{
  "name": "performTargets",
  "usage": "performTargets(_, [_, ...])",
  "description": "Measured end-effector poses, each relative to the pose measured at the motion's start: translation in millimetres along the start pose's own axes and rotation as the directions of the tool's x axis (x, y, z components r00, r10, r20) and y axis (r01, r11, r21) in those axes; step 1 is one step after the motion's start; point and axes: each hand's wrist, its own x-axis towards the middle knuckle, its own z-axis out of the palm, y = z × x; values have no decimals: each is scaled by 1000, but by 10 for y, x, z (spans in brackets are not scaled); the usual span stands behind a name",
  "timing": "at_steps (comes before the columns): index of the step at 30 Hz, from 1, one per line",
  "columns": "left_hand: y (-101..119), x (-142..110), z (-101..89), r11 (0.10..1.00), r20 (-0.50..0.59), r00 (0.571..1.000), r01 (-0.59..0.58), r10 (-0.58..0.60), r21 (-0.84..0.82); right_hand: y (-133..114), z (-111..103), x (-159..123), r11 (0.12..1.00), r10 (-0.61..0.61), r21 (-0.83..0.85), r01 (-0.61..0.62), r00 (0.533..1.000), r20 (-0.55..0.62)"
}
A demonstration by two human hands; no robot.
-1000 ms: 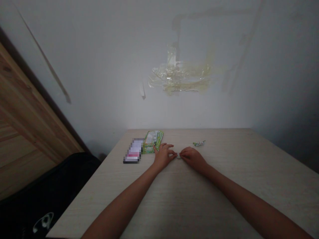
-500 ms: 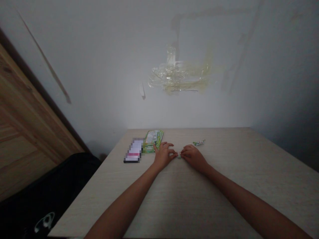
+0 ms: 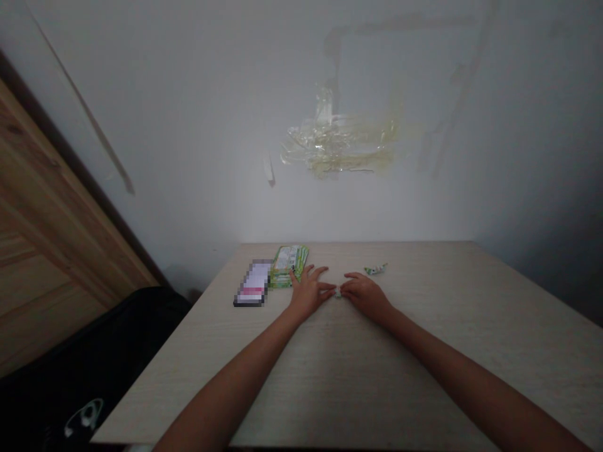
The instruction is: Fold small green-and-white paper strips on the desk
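Note:
Between my two hands, at the middle of the table, is a small pale, greenish piece (image 3: pixel 338 292), too small to make out in detail. My left hand (image 3: pixel 308 294) pinches its left side with thumb and a finger, the other fingers spread above. From the right, my right hand (image 3: pixel 365 292) pinches the same piece, its fingers curled together. Just behind my left hand lies a stack of green-and-white printed packets (image 3: pixel 288 258), partly covered by its fingers. A crumpled green-and-white wrapper (image 3: pixel 375 269) rests beyond my right hand.
A phone (image 3: pixel 254 284) with a blurred screen lies left of the packets on the light wood table (image 3: pixel 424 364). Behind the table stands a wall with clear tape (image 3: pixel 339 147) on it. A black bag-like item (image 3: pixel 117 339) and wooden panel (image 3: pixel 42 238) are at the left.
Both hands keep their pinch on the small piece in nearly the same place. Some fingers of my left and right hands have shifted slightly.

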Motion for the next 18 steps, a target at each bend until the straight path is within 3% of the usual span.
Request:
performTargets(9, [-9, -20, 10, 999, -10, 1000, -13, 13, 37, -33, 22, -28, 998, 50, 26, -50, 999, -8])
performTargets(18, [-10, -24, 60, 998, -43, 999, 13, -10, 63, 44, 95, 28, 996, 68, -55, -70, 997, -29])
